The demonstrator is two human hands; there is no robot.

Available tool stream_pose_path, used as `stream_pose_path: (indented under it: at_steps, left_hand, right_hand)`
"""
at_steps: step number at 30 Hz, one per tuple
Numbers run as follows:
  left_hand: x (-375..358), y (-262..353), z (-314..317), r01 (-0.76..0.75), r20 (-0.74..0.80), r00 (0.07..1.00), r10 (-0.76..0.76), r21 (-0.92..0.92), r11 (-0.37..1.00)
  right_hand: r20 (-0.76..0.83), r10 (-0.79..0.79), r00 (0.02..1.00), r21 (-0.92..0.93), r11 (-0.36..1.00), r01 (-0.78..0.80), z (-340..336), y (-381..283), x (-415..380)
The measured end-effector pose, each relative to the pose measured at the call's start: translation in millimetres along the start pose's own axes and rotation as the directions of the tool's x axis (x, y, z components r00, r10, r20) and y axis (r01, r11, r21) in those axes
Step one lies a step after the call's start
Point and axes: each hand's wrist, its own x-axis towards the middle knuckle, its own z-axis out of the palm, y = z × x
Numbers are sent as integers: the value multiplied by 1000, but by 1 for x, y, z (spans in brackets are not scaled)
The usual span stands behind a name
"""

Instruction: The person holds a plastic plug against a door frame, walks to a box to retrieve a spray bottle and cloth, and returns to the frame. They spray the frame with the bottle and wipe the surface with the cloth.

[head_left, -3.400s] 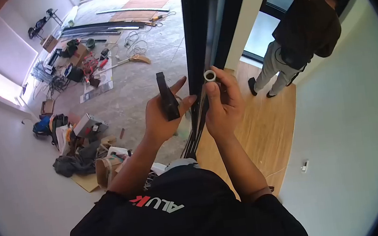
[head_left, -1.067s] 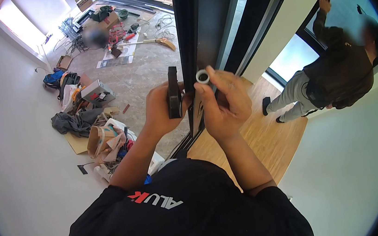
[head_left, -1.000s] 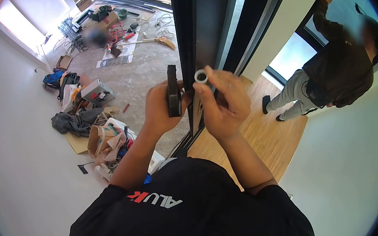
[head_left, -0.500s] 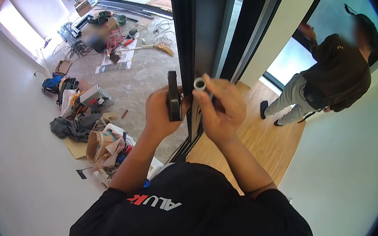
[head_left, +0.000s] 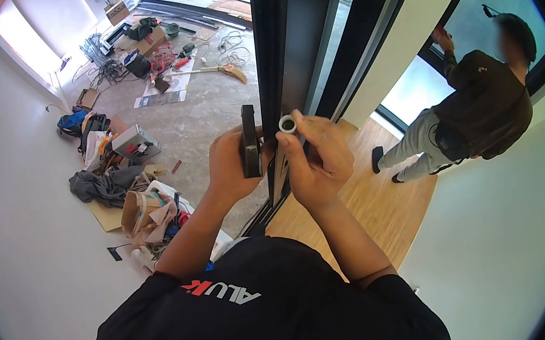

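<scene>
The left hand (head_left: 230, 165) is closed around a black piece (head_left: 251, 142), which stands roughly upright beside the left edge of a tall dark frame (head_left: 300, 32); the fingertips on the far side are hidden. Close by on the right, the right hand (head_left: 321, 157) has thumb and forefinger together on a white ring (head_left: 287, 124), its open end facing the camera (the dark hollow shows plainly). The ring is in front of the frame, near its left edge and just right of the black piece, with a narrow gap between the two; whether either touches the frame I cannot tell. Room for the hands is tight there, but wider to either side. On the left, grey floor (head_left: 193, 125) spreads from the frame's edge towards a silver case (head_left: 135, 144), a dark cloth (head_left: 105, 186) and a paper bag (head_left: 136, 212), all heaped near the left wall (head_left: 24, 232). Farther off, a broom (head_left: 231, 72) lies near tangled cables, and long dark profiles (head_left: 184, 12) lie beyond. On the right, a strip of wooden floor (head_left: 371, 206) runs between the frame and the right wall (head_left: 495, 238). At its far end, well apart from the hands, another person (head_left: 486, 98) stands with one arm raised towards a window.
</scene>
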Motion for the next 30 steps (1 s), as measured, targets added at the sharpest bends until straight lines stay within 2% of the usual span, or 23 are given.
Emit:
stream_pose_path:
  at_steps: [3,6,8,9,10,13,14,17,18,24,27,30]
  left_hand:
    - [-1,-3,-1,4,22,1000,-2,-61,998]
    - [2,-1,0,-155,-46,987,153,-64,986]
    - [1,0,-2,-186,-74,980,184,-27,982]
    - [1,0,-2,-122,-20,992,121,-72,990]
    - [0,0,-3,-53,35,998,57,-109,993]
    - [0,-3,3,54,31,998,-51,-119,991]
    - [0,0,0,101,51,994,-96,-110,989]
    - [1,2,-1,58,47,997,-54,-87,995]
    - [1,3,-2,45,42,998,-42,-81,996]
    - [1,1,-3,-5,12,1000,5,-62,998]
    - [-3,2,-1,18,18,1000,-17,-40,999]
    - [1,4,-4,13,23,1000,-12,-27,1000]
  right_hand:
    - [-6,59,998,30,998,-59,1,-4,8]
    - [130,-88,988,-121,987,104,-6,-5,7]
    - [40,-10,999,-15,1000,10,5,-5,5]
    - [2,41,999,37,998,-41,8,-8,0]
    - [25,17,1000,24,1000,-17,4,-4,-3]
    - [20,201,979,75,976,-202,-10,-3,-16]
    - [-18,165,986,77,984,-163,-10,3,-21]
    - [-42,71,997,22,997,-70,-3,-5,12]
    - [-34,-8,999,-49,999,7,-1,-6,25]
    - [-124,-88,988,-44,996,83,15,-14,43]
    - [-101,-98,990,-95,992,89,16,-21,55]
    - [-59,-180,982,-115,978,173,11,-15,50]
